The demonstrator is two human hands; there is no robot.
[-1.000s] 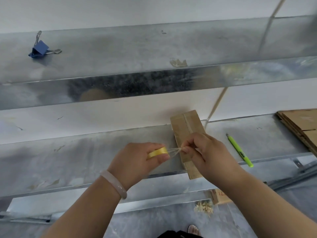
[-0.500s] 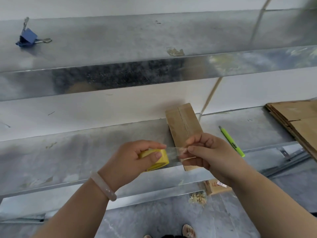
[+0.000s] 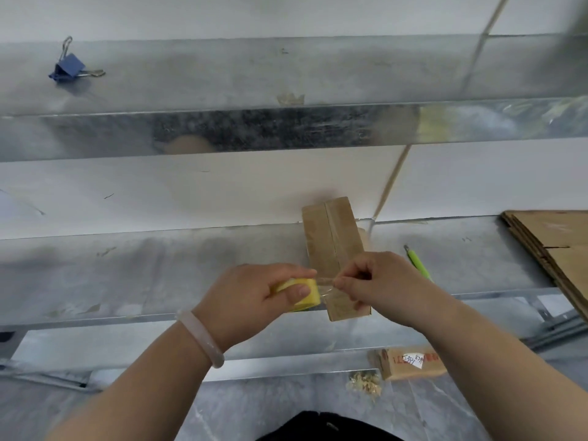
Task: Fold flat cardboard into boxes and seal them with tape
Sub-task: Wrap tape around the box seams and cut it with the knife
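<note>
**Hands closer together on the tape**

Since half a second ago the two hands have drawn nearer each other, and the stretch of clear tape (image 3: 325,283) between them is shorter. The left hand (image 3: 254,300) grips the yellow tape roll (image 3: 299,294), thumb pressed on its outer face and fingers curled over the top. The right hand (image 3: 378,281) pinches the free end of the tape between thumb and fingertips, just beside the roll. A pale bracelet (image 3: 203,338) sits on the left wrist.

The small cardboard box (image 3: 331,237) lies where it was on the metal shelf (image 3: 127,275), directly behind and under the hands, its top flaps closed with a seam running lengthwise (its near end sticks out over the shelf's front edge). The tape hangs above the box's near half; whether it touches the cardboard cannot be told.

A green pen (image 3: 420,265) lies on the shelf just right of the right hand. A stack of flat cardboard (image 3: 560,246) rests at the far right. A blue binder clip (image 3: 66,68) sits on the upper shelf (image 3: 222,74), far left. Below, a labelled carton (image 3: 410,361) lies on the floor.
</note>
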